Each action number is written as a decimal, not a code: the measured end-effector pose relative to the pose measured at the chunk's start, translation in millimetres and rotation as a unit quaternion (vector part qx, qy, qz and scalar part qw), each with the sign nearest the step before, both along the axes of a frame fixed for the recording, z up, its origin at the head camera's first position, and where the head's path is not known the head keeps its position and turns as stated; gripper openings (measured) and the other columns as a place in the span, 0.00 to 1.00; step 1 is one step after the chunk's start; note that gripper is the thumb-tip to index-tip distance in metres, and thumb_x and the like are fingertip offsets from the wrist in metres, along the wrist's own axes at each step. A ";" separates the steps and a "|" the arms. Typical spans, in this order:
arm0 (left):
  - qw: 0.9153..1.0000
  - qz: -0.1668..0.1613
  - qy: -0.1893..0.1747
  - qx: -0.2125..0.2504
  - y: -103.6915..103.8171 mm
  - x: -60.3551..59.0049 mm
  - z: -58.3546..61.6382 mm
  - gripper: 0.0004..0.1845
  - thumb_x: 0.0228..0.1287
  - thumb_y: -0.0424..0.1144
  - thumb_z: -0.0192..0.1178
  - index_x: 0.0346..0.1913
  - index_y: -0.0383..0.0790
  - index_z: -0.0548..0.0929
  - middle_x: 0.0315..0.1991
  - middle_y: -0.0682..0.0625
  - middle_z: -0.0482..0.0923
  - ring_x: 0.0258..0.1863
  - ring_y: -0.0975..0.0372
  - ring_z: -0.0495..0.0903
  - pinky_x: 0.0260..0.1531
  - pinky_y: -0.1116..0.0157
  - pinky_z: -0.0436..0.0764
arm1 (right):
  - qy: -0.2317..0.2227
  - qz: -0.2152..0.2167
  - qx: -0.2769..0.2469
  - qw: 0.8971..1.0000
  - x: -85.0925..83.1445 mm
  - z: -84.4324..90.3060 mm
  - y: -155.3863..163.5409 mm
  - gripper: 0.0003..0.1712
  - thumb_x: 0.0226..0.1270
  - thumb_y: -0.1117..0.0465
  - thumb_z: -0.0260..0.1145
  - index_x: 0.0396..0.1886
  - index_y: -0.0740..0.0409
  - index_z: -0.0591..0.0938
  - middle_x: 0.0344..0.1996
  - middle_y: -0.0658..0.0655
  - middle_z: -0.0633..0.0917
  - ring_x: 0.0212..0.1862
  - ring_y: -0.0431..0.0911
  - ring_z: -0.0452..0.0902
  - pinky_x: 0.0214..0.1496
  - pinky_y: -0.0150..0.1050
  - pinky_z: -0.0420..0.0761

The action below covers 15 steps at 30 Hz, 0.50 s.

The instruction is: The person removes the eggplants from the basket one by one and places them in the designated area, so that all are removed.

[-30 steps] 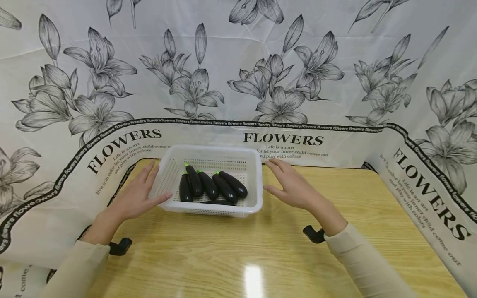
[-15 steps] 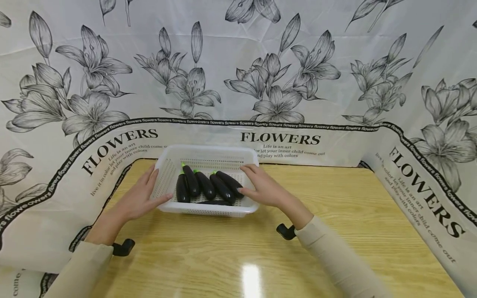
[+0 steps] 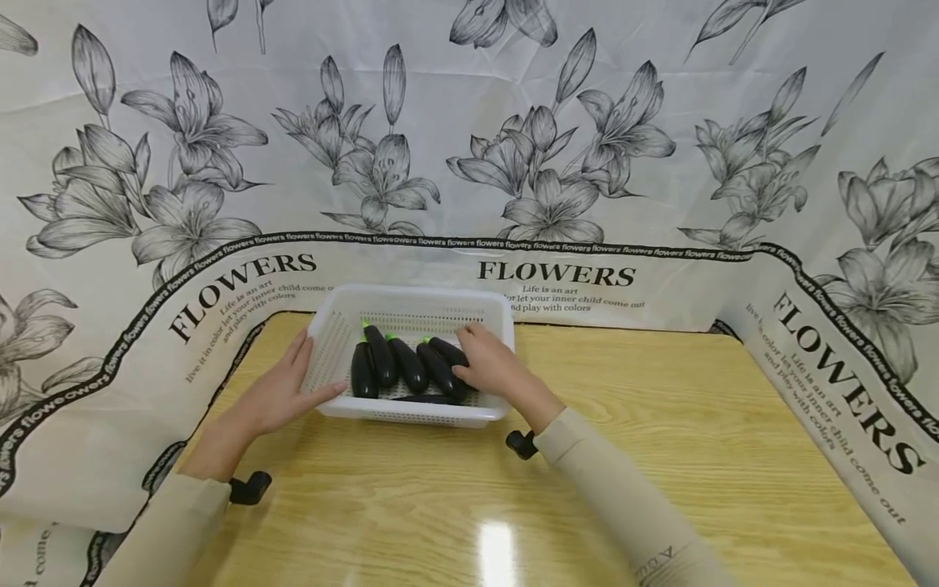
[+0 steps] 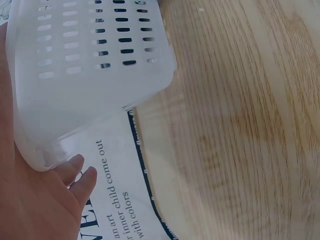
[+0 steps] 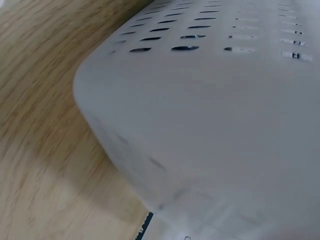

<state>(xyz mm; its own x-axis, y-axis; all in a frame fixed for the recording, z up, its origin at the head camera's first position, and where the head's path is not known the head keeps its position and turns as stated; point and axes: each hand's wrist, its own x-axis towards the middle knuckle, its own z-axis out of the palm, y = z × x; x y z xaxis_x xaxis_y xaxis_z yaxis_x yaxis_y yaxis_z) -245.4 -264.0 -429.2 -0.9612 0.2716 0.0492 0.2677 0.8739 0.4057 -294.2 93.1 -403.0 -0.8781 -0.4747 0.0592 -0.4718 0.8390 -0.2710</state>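
Note:
A white perforated plastic basket stands on the wooden table with several dark eggplants inside, green at their stem ends. My left hand rests against the basket's left side, fingers fairly straight along the outside and thumb over the rim. Below the basket's corner in the left wrist view, two fingertips show. Over the right rim reaches my right hand, thumb and fingers on either side of the rightmost eggplant, whose lower end they hide. The right wrist view holds only the basket's outer wall, not the hand.
Floral white cloth with printed lettering closes off the table's back and sides. The basket stands close to the back cloth. Bare wooden tabletop extends in front of the basket and to its right.
My right hand has moved left from beside the basket, over its right rim, to the rightmost eggplant, its fingers bending in. The left hand has stayed at the left rim, the basket in place.

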 end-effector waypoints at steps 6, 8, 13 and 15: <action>1.000 0.004 0.000 0.006 -1.3 1.4 -2.1 0.62 0.67 0.74 0.51 0.82 0.33 0.34 0.83 0.37 0.28 0.73 0.30 0.57 0.62 0.32 0.69 | -0.029 -0.041 0.046 0.998 -7.5 -6.8 -17.2 0.36 0.73 0.58 0.69 0.74 0.67 0.68 0.69 0.68 0.71 0.66 0.59 0.74 0.67 0.50 0.76; 1.000 0.006 0.000 0.006 -0.9 1.4 -2.0 0.62 0.67 0.75 0.51 0.82 0.34 0.33 0.83 0.37 0.28 0.74 0.31 0.56 0.63 0.32 0.68 | -0.034 -0.057 0.060 0.996 -9.6 -9.7 -20.9 0.30 0.72 0.59 0.68 0.69 0.66 0.73 0.64 0.67 0.75 0.60 0.58 0.77 0.61 0.49 0.80; 1.000 0.008 -0.002 0.004 -1.1 0.5 -1.7 0.63 0.67 0.75 0.51 0.81 0.33 0.32 0.83 0.38 0.27 0.75 0.32 0.53 0.65 0.33 0.66 | -0.044 -0.088 0.061 0.993 -15.7 -15.5 -26.6 0.14 0.71 0.65 0.66 0.53 0.63 0.82 0.51 0.64 0.79 0.45 0.53 0.79 0.48 0.48 0.81; 1.000 0.007 -0.004 0.003 -1.4 0.3 -1.2 0.63 0.68 0.74 0.51 0.81 0.31 0.33 0.82 0.37 0.26 0.76 0.31 0.52 0.66 0.33 0.65 | -0.049 -0.090 0.058 0.993 -18.1 -17.2 -27.6 0.11 0.71 0.66 0.65 0.50 0.63 0.82 0.49 0.63 0.80 0.43 0.52 0.77 0.47 0.47 0.81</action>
